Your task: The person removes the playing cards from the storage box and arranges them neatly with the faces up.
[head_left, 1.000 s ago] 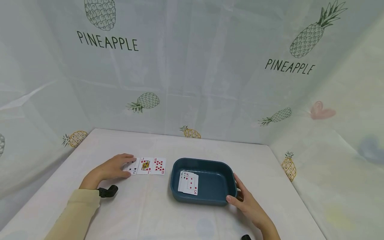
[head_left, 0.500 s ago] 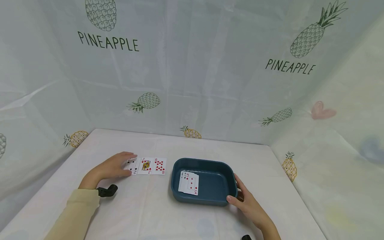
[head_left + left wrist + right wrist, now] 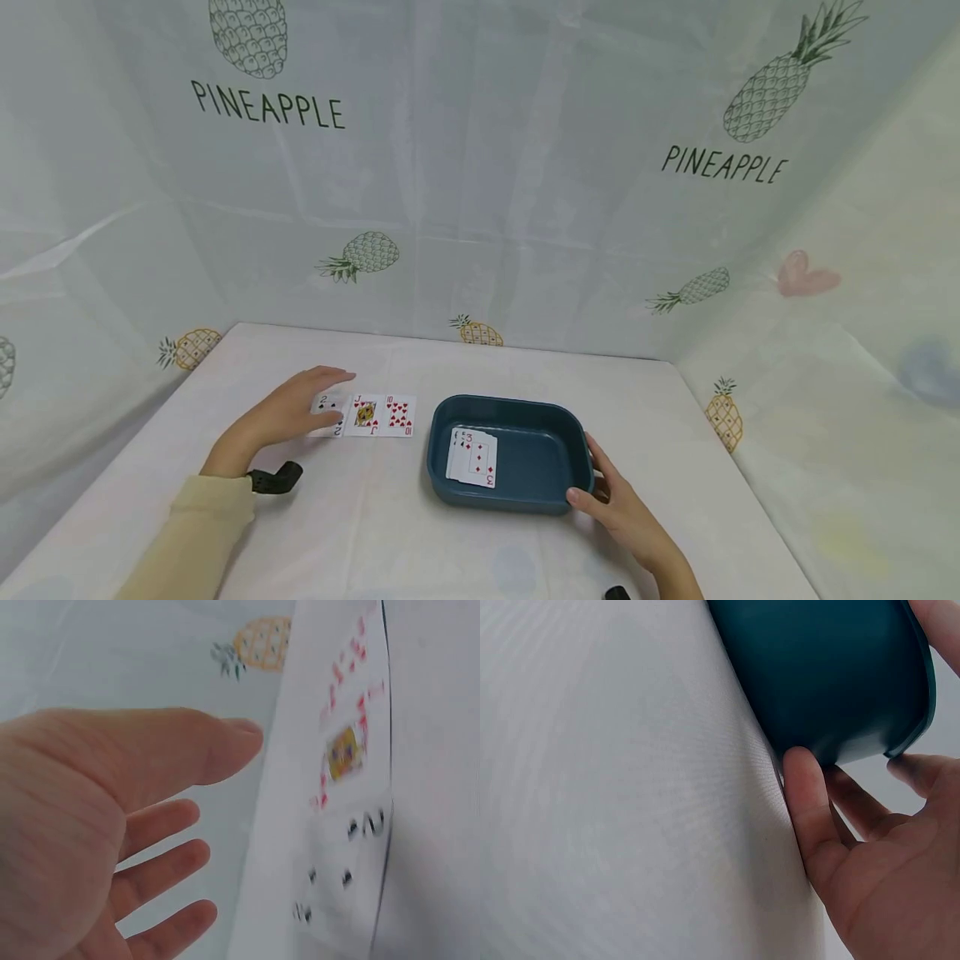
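Three playing cards lie face up in a row on the table in the head view: a black two [image 3: 327, 404], a jack of hearts [image 3: 366, 416] and a ten of hearts [image 3: 399, 416]. Over the two, partly covering it, my left hand [image 3: 281, 412] holds nothing; thumb and fingers are spread apart. In the left wrist view, a gap shows between its fingers and the two [image 3: 330, 877]. My right hand [image 3: 626, 517] grips the near right corner of a dark teal tray [image 3: 540, 450], thumb at the rim. A small stack of cards [image 3: 476, 462], three of diamonds on top, lies in the tray's left side.
A white cloth covers the table [image 3: 360, 533], and a pineapple-print curtain [image 3: 525, 208] hangs behind it and along both sides. The tray stands right of the card row, a short gap away. A black wrist device [image 3: 276, 478] sits on my left wrist.
My left hand has lifted off the two and its fingers have spread wider, uncovering more of the card. The cards, the tray and my right hand have stayed in place.
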`<action>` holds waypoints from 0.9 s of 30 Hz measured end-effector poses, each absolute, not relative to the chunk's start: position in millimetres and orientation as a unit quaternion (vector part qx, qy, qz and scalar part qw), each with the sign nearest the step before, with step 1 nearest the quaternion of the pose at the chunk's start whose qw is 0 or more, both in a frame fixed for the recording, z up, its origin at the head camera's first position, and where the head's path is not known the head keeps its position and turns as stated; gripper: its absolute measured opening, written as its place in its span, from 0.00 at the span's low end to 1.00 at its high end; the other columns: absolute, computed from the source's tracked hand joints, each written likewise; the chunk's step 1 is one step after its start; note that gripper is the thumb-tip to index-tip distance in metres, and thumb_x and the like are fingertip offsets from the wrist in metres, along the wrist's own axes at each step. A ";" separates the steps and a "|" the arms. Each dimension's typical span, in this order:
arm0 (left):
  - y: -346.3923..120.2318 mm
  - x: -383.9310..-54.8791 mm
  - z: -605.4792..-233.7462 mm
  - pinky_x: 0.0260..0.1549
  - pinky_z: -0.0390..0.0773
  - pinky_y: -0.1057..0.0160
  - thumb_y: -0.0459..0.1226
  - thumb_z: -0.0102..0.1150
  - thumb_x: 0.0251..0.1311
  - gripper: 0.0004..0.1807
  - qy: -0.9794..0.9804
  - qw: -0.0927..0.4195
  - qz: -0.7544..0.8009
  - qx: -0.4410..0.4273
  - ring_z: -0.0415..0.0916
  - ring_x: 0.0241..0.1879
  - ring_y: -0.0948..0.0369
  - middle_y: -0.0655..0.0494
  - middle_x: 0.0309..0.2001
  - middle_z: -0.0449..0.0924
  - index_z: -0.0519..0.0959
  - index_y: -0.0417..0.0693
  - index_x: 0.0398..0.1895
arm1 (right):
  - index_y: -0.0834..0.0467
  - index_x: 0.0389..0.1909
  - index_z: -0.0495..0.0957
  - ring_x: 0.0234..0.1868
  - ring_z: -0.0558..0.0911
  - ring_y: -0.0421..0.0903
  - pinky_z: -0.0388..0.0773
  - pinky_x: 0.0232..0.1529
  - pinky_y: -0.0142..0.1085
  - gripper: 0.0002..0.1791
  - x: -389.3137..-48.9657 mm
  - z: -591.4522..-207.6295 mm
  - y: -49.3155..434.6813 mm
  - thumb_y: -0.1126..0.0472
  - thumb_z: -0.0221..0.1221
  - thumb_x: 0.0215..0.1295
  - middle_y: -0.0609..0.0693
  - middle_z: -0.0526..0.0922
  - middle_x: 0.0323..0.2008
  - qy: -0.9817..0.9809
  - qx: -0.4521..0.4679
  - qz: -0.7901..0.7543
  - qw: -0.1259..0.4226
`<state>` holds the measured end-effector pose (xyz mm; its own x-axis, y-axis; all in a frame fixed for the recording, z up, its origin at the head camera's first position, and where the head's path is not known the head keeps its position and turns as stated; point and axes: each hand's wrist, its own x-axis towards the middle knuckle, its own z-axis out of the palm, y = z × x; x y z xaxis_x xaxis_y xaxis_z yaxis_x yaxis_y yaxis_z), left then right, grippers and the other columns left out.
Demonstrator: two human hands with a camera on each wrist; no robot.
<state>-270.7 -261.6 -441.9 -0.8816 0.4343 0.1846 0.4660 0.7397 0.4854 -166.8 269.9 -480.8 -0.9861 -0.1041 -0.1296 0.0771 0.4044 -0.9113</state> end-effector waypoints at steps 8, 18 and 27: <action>-201.2 -254.9 -418.0 0.68 0.70 0.34 0.40 0.71 0.68 0.35 -0.921 0.043 -0.270 -0.277 0.68 0.73 0.39 0.42 0.74 0.72 0.72 0.48 0.77 | 0.40 0.87 0.49 0.71 0.74 0.61 0.80 0.60 0.49 0.50 -166.4 -479.5 271.4 0.53 0.67 0.73 0.63 0.62 0.78 0.830 -0.007 -0.552 0.078; -135.2 -247.6 -402.6 0.67 0.74 0.42 0.42 0.72 0.67 0.36 -0.906 0.014 -0.263 -0.330 0.72 0.71 0.48 0.50 0.73 0.74 0.72 0.53 0.78 | 0.39 0.86 0.50 0.68 0.76 0.59 0.81 0.58 0.48 0.49 -168.0 -483.1 273.1 0.53 0.68 0.72 0.62 0.63 0.78 0.828 -0.006 -0.556 0.076; -81.5 -242.2 -408.1 0.67 0.75 0.46 0.43 0.74 0.65 0.37 -0.897 -0.026 -0.233 -0.375 0.72 0.70 0.51 0.52 0.71 0.75 0.72 0.52 0.77 | 0.39 0.86 0.50 0.67 0.77 0.57 0.81 0.57 0.47 0.50 -167.9 -484.7 271.1 0.52 0.68 0.71 0.62 0.65 0.76 0.827 -0.002 -0.557 0.078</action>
